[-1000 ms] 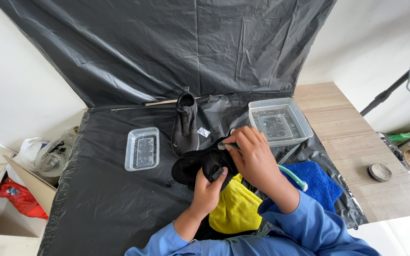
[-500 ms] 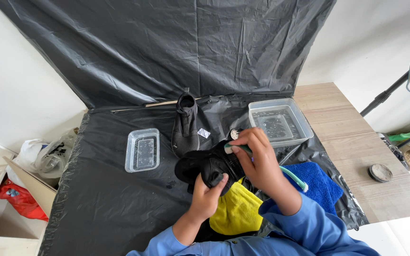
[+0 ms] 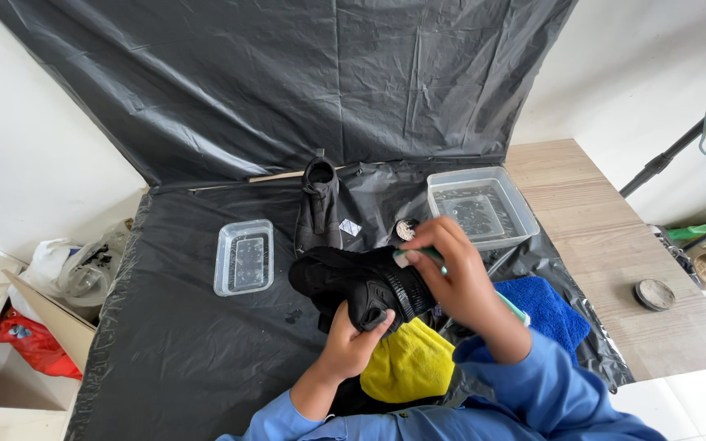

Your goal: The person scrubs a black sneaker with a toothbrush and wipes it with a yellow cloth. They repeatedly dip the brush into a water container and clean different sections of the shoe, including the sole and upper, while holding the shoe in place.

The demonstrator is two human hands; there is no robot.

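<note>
A black shoe (image 3: 353, 282) is held above the black plastic sheet (image 3: 181, 351), gripped from below by my left hand (image 3: 353, 335). My right hand (image 3: 451, 273) holds a small brush with a green and white handle (image 3: 418, 256) against the shoe's side. A second black shoe (image 3: 319, 204) stands upright farther back on the sheet. Under my arms lie a yellow cloth (image 3: 406, 367) and a blue cloth (image 3: 545, 310).
A small clear tray (image 3: 244, 257) sits left of the shoes. A larger clear tub of water (image 3: 480, 208) is at the right, with a small round tin (image 3: 406, 229) beside it. A round lid (image 3: 654, 294) rests on the wooden table (image 3: 614, 245). Bags (image 3: 75, 269) lie at the left.
The shoe and both hands have shifted slightly lower and to the right. My right hand has moved the brush along the shoe's side.
</note>
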